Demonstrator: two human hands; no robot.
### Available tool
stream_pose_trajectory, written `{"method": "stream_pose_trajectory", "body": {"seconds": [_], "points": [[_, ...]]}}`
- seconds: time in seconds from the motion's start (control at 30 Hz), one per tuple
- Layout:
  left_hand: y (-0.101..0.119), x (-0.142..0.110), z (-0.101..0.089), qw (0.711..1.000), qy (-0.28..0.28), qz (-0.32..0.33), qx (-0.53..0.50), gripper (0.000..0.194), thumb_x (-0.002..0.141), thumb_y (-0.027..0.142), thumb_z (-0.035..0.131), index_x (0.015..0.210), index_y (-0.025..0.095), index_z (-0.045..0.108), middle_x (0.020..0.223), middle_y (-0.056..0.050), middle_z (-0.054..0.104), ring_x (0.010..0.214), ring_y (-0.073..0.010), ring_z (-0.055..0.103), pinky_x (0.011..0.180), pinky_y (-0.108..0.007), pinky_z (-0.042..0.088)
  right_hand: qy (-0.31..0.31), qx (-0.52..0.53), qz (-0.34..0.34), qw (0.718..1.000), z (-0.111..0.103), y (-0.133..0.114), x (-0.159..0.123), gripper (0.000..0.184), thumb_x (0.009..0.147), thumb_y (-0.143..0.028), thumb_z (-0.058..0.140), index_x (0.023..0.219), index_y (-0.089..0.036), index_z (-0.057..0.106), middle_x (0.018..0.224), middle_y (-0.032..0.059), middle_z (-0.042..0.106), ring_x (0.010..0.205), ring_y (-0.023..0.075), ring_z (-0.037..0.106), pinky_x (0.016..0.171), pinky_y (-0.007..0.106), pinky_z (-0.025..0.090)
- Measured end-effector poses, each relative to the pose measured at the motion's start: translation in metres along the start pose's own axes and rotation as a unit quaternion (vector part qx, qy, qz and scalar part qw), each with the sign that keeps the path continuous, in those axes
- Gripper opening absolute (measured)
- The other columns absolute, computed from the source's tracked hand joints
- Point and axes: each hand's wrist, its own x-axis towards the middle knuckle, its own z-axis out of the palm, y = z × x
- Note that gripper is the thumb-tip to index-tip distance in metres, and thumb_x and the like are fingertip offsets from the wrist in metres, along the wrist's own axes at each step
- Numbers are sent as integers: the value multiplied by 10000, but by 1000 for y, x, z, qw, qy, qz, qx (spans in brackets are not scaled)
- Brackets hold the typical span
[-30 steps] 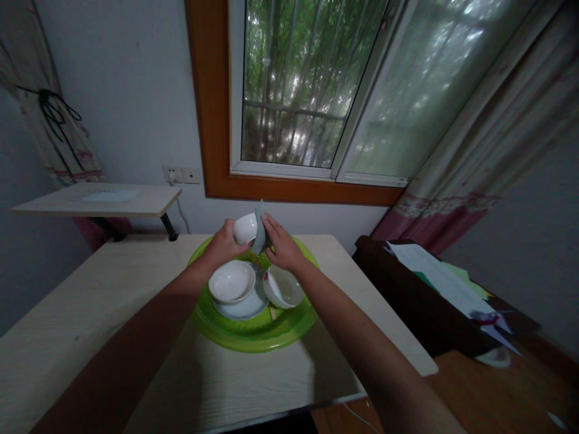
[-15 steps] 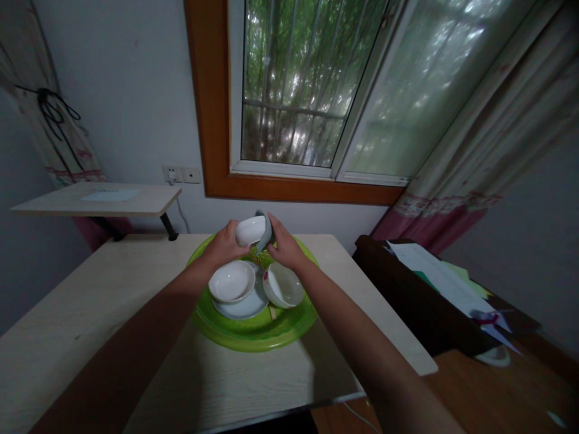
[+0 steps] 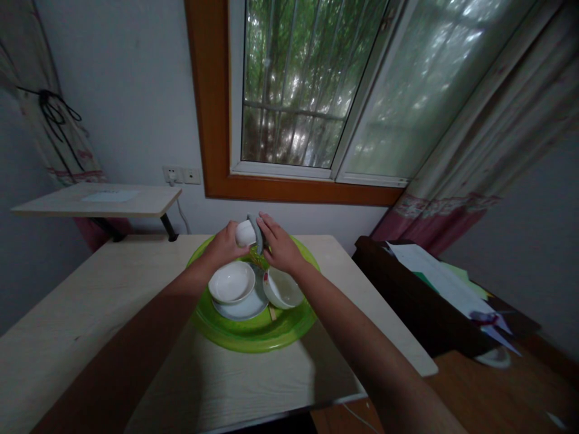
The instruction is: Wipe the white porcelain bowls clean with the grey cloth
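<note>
My left hand [image 3: 224, 244] grips a small white bowl [image 3: 245, 232] tipped on its side above the far part of a green round basin [image 3: 253, 333]. My right hand [image 3: 280, 247] presses a grey cloth [image 3: 257, 232] against the bowl's open side, fingers closed over the cloth. Below my hands, inside the basin, a white bowl [image 3: 231, 281] sits on a white plate [image 3: 246, 307]. To its right a second white bowl [image 3: 284, 288] with a small red mark on its rim leans on its side.
The basin stands on a light wooden table [image 3: 90, 319] under a window [image 3: 294, 90]. A smaller side table [image 3: 99, 201] is at the left wall. A dark desk [image 3: 420, 301] with papers [image 3: 446, 277] stands to the right, close to the table's edge.
The bowl has turned in my left hand and the cloth has shifted across its opening. My right hand's fingers moved slightly up over the cloth. The dishes in the basin stayed put.
</note>
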Motion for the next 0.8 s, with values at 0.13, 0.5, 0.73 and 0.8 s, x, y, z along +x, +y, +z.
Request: {"method": "stream_pose_trajectory", "body": {"seconds": [0.13,0.5,0.73,0.8], "points": [[2,0,-1,1000,-2,3,4,495,721,386,717,1101,196,463,975,-85,652,871,-256,664,720,-341,499,-25,-21,-40,999,-2,-8,4,900,797,-61,538,1604,-227,176,1688,76,158,1569,283,101,1255,543,245],[4,-1,-4,996,62,-32,-52,599,704,456,753,1132,196,426,1010,-81,635,887,-224,650,739,-326,511,20,98,95,990,14,20,-5,911,885,-260,644,1607,-179,94,1635,183,277,1499,320,326,1220,560,302],[2,0,-3,987,57,-35,-146,635,688,465,775,1122,195,397,1042,-96,624,896,-210,658,730,-312,535,34,211,149,965,16,19,-4,935,880,-380,703,1600,-208,131,1558,180,412,1418,302,447,1153,506,403],[2,0,-2,985,48,-29,-162,640,693,464,772,1132,189,396,1071,-112,619,927,-220,661,750,-324,545,48,228,146,961,16,20,-4,936,864,-380,720,1592,-210,156,1562,181,395,1409,299,453,1134,490,430]]}}
